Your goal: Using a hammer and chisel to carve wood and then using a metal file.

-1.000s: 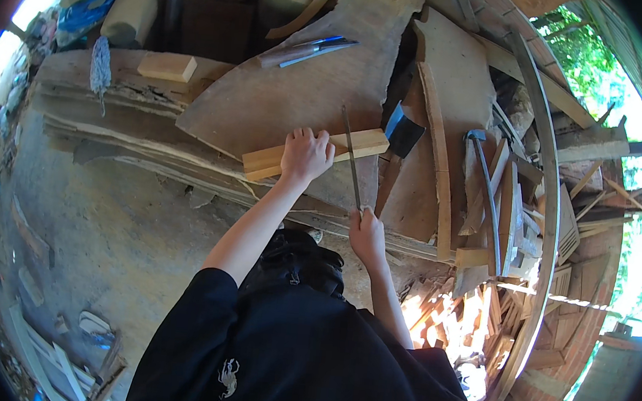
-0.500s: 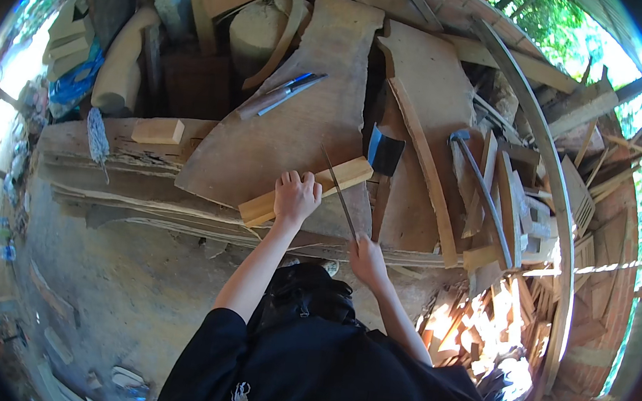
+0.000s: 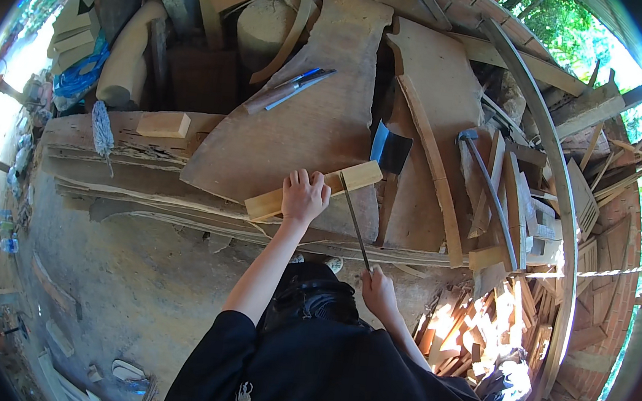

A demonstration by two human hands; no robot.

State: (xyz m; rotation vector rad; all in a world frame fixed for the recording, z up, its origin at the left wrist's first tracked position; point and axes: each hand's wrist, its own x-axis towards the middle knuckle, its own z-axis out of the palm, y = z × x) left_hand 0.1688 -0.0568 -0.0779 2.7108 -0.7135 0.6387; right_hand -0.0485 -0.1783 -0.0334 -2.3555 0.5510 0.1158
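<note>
A squared, pale block of wood [image 3: 357, 175] lies slantwise over the front of a broad, flat board [image 3: 297, 122]. My left hand [image 3: 305, 196] is closed over the middle of the block and presses it down. In my right hand [image 3: 379, 292], nearer my body, is the handle end of a long, narrow, dark-bladed tool [image 3: 355, 222]. The blade lies across the block to the right of my left hand, its tip close to the block's far edge. Whether it is a saw or a file, I cannot tell.
A dark curved sheet with a blue edge [image 3: 393, 149] sits just beyond the block's right end. Pens [image 3: 298, 89] lie farther back on the board. A hammer [image 3: 490, 192] rests at the right, near a long wooden strip [image 3: 432, 172]. Another small block [image 3: 163, 123] is at the left.
My right hand has drawn back toward my body, pulling the blade with it, so less of the tip reaches past the block. My left hand keeps its hold on the block.
</note>
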